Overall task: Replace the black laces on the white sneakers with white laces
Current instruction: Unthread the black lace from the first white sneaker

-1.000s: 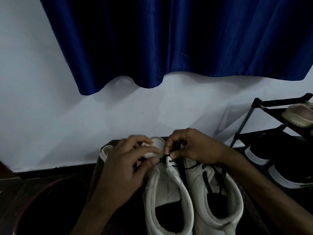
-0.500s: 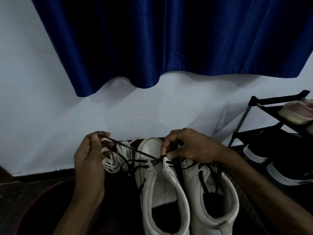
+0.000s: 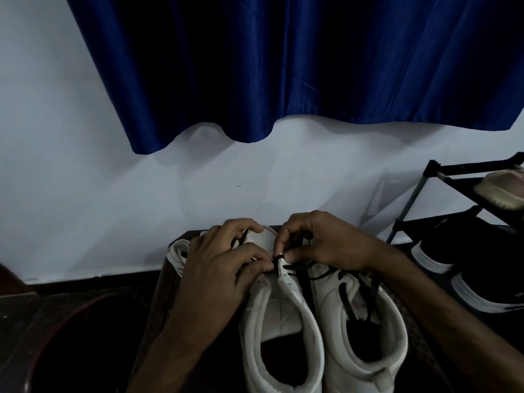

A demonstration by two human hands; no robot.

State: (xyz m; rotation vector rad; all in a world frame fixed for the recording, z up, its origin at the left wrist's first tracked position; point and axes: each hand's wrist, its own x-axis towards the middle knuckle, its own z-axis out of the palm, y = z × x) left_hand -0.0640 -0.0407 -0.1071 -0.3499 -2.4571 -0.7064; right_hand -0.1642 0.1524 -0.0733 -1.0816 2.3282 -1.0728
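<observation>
**A:** What is the pale loop at the far left, near the wall?

**B:** It is probably the white laces (image 3: 178, 251), lying just beside the toe of the left sneaker (image 3: 283, 316). They seem to be kept within reach for rethreading, but the light is too dim to be sure.

**A:** And the person's left hand (image 3: 215, 268)?

**B:** It covers the front of that sneaker. Its fingers (image 3: 255, 266) are curled, and thumb and forefinger pinch the black lace (image 3: 300, 268) close to the top eyelet. Gripping so near the hole likely gives a short, straight pull through it.

**A:** Why does the right hand (image 3: 326, 245) reach across?

**B:** Its thumb and forefinger pinch the upper edge of the same sneaker's eyelet flap, with the other fingers curled behind. This appears to be a brace, so that the lace slides out while the flap stays put.

**A:** So where does the job stand?

**B:** It looks to be at the unlacing stage. The left sneaker's flaps look nearly bare. The right sneaker (image 3: 368, 321) stands touching it, heel towards the person, with dark lacing loosened but still threaded. It is probably parked there to be done second.

**A:** And further right?

**B:** A shoe rack (image 3: 411, 214) holds dark shoes (image 3: 467, 282), well apart from the work and seemingly only storage.
</observation>
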